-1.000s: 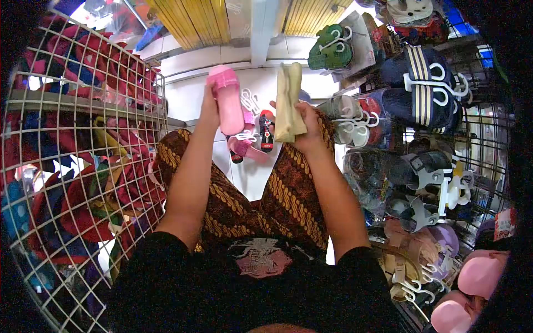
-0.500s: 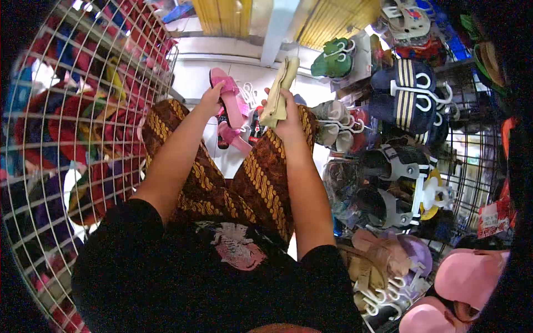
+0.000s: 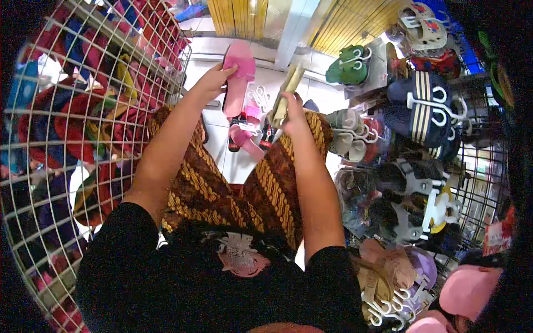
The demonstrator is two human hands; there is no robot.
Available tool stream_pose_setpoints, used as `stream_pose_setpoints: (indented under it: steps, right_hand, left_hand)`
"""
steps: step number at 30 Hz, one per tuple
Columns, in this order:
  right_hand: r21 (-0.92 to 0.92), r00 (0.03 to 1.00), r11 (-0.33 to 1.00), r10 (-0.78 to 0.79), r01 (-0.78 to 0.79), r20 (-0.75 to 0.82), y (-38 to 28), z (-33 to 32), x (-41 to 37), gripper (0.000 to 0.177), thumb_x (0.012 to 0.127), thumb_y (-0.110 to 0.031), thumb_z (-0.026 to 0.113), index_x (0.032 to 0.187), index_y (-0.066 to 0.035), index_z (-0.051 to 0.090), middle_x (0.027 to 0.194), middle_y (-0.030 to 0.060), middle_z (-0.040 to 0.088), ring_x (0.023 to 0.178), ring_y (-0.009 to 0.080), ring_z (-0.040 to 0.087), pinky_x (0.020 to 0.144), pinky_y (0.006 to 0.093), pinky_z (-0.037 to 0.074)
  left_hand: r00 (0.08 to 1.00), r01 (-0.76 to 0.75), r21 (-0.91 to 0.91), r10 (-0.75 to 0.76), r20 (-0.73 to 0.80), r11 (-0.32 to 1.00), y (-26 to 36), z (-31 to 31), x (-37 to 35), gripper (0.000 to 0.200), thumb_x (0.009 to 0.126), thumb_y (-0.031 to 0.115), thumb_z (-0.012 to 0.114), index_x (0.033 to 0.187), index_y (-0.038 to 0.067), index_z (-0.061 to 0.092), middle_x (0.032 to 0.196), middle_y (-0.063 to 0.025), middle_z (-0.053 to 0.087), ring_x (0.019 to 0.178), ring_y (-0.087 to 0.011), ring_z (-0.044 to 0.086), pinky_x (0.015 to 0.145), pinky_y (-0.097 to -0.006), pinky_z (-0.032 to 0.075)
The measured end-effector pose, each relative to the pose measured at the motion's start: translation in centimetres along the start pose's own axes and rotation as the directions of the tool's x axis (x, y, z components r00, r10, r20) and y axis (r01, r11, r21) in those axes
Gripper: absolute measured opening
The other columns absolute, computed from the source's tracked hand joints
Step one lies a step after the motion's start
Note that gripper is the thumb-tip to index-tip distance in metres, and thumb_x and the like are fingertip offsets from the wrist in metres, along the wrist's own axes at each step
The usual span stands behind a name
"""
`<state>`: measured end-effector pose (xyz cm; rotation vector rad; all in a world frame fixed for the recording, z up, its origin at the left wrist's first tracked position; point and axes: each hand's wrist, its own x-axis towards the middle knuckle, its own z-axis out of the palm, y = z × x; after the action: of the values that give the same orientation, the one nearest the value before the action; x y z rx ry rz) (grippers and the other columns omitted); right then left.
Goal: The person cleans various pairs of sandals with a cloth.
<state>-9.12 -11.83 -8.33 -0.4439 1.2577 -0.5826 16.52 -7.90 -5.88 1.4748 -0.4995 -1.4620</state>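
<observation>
My left hand [image 3: 215, 82] is closed around the side of a pink slide sandal [image 3: 237, 91], which it holds up over the floor with the toe pointing away from me. My right hand [image 3: 294, 115] grips a folded pale-yellow cloth [image 3: 291, 83], seen nearly edge-on beside my right knee. Between my knees, another pink sandal [image 3: 249, 143] lies on the white tiles, with black-and-red footwear [image 3: 266, 136] next to it. White plastic shoe hangers [image 3: 257, 99] show just right of the held sandal.
A wire rack [image 3: 72, 139] full of colourful goods runs along my left. On the right, hanging footwear includes green sandals [image 3: 348, 65], navy striped slides [image 3: 422, 105] and pink clogs [image 3: 469, 291]. Yellow slatted panels [image 3: 239, 19] stand beyond the tiled floor [image 3: 214, 47].
My left hand has lifted the pink sandal farther forward, and its top faces me more. The cloth in my right hand has turned more edge-on. The whole view has shifted slightly.
</observation>
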Motion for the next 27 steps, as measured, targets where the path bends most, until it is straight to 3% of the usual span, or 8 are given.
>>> stream_pose_setpoints:
  steps: [3, 6, 9, 13, 14, 18, 22, 27]
  right_hand:
    - [-0.162, 0.959, 0.984, -0.112, 0.071, -0.259, 1.3, 0.7, 4.5, 0.081, 0.078, -0.026, 0.073, 0.145, -0.011, 0.032, 0.122, 0.0152, 0.054, 0.104, 0.0307, 0.058, 0.075, 0.0554, 0.053]
    - [-0.223, 0.964, 0.969, -0.158, 0.109, -0.216, 2.0, -0.7, 10.1, 0.109, 0.07, -0.033, 0.081, 0.152, -0.004, 0.015, 0.144, 0.0219, 0.039, 0.127, 0.0371, 0.045, 0.093, 0.0527, 0.05]
    - [-0.611, 0.774, 0.792, -0.377, -0.016, -0.509, 2.2, 0.7, 14.0, 0.117, 0.069, -0.036, 0.083, 0.155, -0.006, 0.01, 0.145, 0.0248, 0.038, 0.127, 0.0385, 0.047, 0.097, 0.0523, 0.048]
    - [-0.79, 0.879, 0.545, -0.477, 0.279, -0.019, 1.3, 2.4, 14.4, 0.11, 0.077, -0.049, 0.077, 0.155, -0.007, 0.012, 0.149, 0.0227, 0.037, 0.135, 0.0367, 0.04, 0.105, 0.0478, 0.04]
    - [-0.676, 0.864, 0.611, -0.497, 0.412, 0.077, 3.1, 2.5, 16.4, 0.101, 0.079, -0.057, 0.073, 0.151, -0.003, 0.027, 0.141, 0.0306, 0.044, 0.132, 0.0409, 0.045, 0.108, 0.0485, 0.037]
    - [-0.447, 0.966, 0.877, -0.069, 0.177, 0.249, 1.2, 6.0, 13.8, 0.088, 0.082, -0.055, 0.072, 0.143, -0.002, 0.038, 0.126, 0.0173, 0.059, 0.111, 0.0275, 0.059, 0.091, 0.0419, 0.048]
    - [-0.284, 0.961, 0.958, 0.053, 0.027, 0.27, 0.5, 6.3, 14.3, 0.06, 0.09, -0.042, 0.069, 0.134, -0.011, 0.043, 0.119, 0.0091, 0.059, 0.105, 0.0216, 0.059, 0.085, 0.045, 0.048]
    - [-0.182, 0.964, 0.952, -0.22, 0.245, 0.148, 1.4, 7.0, 14.3, 0.052, 0.092, -0.036, 0.067, 0.126, -0.003, 0.045, 0.115, 0.0129, 0.06, 0.1, 0.0219, 0.06, 0.084, 0.0376, 0.049]
  left_hand:
    - [0.995, 0.028, 0.128, -0.04, 0.093, 0.991, 0.1, -1.2, 1.8, 0.051, 0.09, 0.031, 0.071, 0.133, 0.011, 0.052, 0.121, -0.005, 0.061, 0.11, -0.0187, 0.058, 0.089, -0.0418, 0.046]
    - [0.992, 0.114, 0.186, -0.122, 0.034, 0.976, -2.6, -3.2, 4.4, 0.047, 0.09, 0.026, 0.07, 0.131, 0.01, 0.054, 0.11, -0.0046, 0.066, 0.095, -0.0172, 0.064, 0.077, -0.0374, 0.052]
    - [0.984, 0.175, 0.171, -0.18, 0.016, 0.97, -4.8, -4.3, 8.1, 0.045, 0.091, 0.027, 0.069, 0.129, 0.009, 0.057, 0.101, -0.0045, 0.068, 0.085, -0.0163, 0.065, 0.067, -0.0352, 0.053]
    - [0.961, 0.276, 0.246, -0.271, -0.055, 0.929, -5.0, -4.1, 11.2, 0.049, 0.091, 0.032, 0.069, 0.132, 0.009, 0.054, 0.106, -0.0053, 0.066, 0.093, -0.0159, 0.062, 0.079, -0.0375, 0.052]
    - [0.955, 0.296, 0.207, -0.297, -0.028, 0.933, -5.2, -3.6, 11.6, 0.05, 0.092, 0.033, 0.069, 0.132, 0.009, 0.053, 0.108, -0.0055, 0.065, 0.095, -0.0159, 0.062, 0.082, -0.0374, 0.051]
    - [0.937, 0.281, 0.014, -0.278, 0.212, 0.96, -5.6, -1.4, 12.1, 0.05, 0.094, 0.037, 0.066, 0.133, 0.01, 0.05, 0.117, -0.0061, 0.062, 0.102, -0.0183, 0.06, 0.089, -0.0392, 0.049]
    - [0.931, 0.3, -0.071, -0.275, 0.241, 0.951, -5.7, -1.0, 11.5, 0.049, 0.095, 0.042, 0.063, 0.131, 0.011, 0.051, 0.116, -0.0064, 0.062, 0.107, -0.0192, 0.058, 0.092, -0.043, 0.046]
    - [0.912, 0.392, -0.318, -0.318, 0.26, 0.863, -6.5, -1.0, 11.3, 0.062, 0.095, 0.059, 0.053, 0.135, 0.012, 0.05, 0.114, -0.008, 0.06, 0.106, -0.0206, 0.056, 0.092, -0.0417, 0.045]
